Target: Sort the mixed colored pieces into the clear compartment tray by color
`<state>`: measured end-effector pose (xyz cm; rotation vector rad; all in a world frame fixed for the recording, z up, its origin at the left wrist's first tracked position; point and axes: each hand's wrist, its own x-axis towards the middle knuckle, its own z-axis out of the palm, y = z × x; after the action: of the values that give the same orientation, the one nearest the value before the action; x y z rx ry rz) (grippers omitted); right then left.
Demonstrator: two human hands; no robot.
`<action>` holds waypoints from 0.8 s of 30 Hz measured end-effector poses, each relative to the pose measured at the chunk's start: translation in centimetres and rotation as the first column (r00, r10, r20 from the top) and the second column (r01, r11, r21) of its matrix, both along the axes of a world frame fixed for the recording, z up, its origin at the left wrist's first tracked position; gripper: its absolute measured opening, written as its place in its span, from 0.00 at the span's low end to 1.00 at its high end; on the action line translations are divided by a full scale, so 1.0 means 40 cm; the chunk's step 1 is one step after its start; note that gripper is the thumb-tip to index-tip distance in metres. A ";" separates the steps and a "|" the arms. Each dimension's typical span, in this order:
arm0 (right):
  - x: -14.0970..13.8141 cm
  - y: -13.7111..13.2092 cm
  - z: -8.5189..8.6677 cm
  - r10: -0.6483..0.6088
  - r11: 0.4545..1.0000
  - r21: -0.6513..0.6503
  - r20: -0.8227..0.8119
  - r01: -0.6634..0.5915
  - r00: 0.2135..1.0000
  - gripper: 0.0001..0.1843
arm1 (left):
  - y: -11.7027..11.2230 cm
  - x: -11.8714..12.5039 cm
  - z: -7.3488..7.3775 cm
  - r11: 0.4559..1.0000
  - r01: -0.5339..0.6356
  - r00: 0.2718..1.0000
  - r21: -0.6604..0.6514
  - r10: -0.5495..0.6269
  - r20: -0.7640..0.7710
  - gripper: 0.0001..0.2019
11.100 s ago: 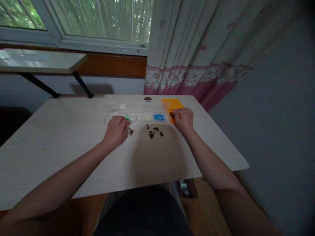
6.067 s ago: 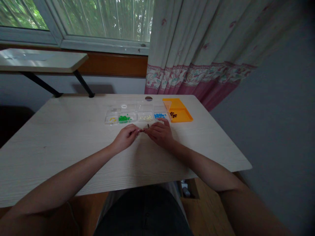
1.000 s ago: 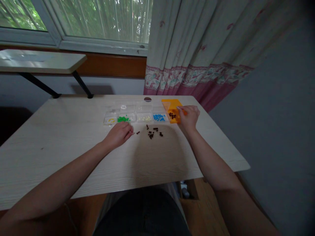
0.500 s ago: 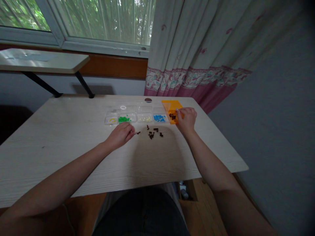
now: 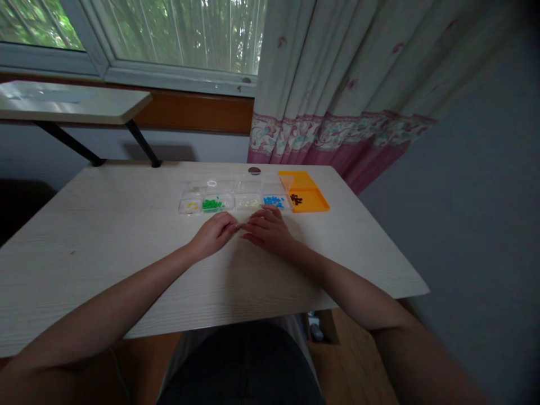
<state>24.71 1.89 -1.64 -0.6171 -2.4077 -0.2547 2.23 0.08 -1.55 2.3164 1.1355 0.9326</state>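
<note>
Right in the middle of the frame is my clear tray (image 5: 234,202), just above my hands, with small beads sorted by color. Blue beads (image 5: 273,201) are the closest to my right hand (image 5: 272,230), whose upper fingers come right up to that section's near edge; can't tell if they touch it. Pale beads (image 5: 248,203) sit above the gap between my hands, and green beads (image 5: 213,204) are just above my left hand (image 5: 215,232). A few yellow ones (image 5: 192,206) fill the tray's left end.

My fingertips meet at center, left hand pinched, right fingers stretched out toward it. Honestly can't tell whether either's gripping anything, too small to see.

Brown beads (image 5: 296,199) are in the left side of the orange box (image 5: 312,201), up and right of my right hand. All on a pale desk (image 5: 139,225), curtain (image 5: 320,84) upper right, window (image 5: 181,34) upper left.
</note>
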 end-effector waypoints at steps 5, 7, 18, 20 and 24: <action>-0.011 -0.008 -0.004 -0.012 1.000 -0.021 -0.022 0.012 1.000 0.10 | 0.000 0.001 -0.006 1.000 0.022 1.000 0.007 -0.022 -0.008 0.15; -0.011 -0.009 -0.004 -0.024 0.999 -0.031 -0.010 0.024 1.000 0.10 | -0.001 0.002 -0.005 0.999 0.032 0.999 -0.002 -0.032 -0.001 0.15; 0.048 0.041 0.004 -0.158 0.987 -0.033 -0.066 0.156 0.985 0.09 | 0.004 -0.004 -0.009 0.996 -0.061 0.996 0.063 0.065 -0.057 0.11; 0.080 0.069 0.007 -0.261 0.965 -0.062 -0.126 0.255 0.957 0.10 | 0.004 -0.006 -0.011 0.994 -0.079 0.992 0.081 0.086 -0.089 0.10; 0.148 0.121 0.014 -0.481 0.876 -0.143 -0.202 0.461 0.853 0.13 | 0.002 -0.008 -0.015 0.988 -0.091 0.975 0.123 0.114 -0.192 0.14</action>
<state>30.62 6.71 -1.09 -1.2143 -2.0195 -0.2618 1.91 0.17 -2.14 2.5095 1.3248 0.8358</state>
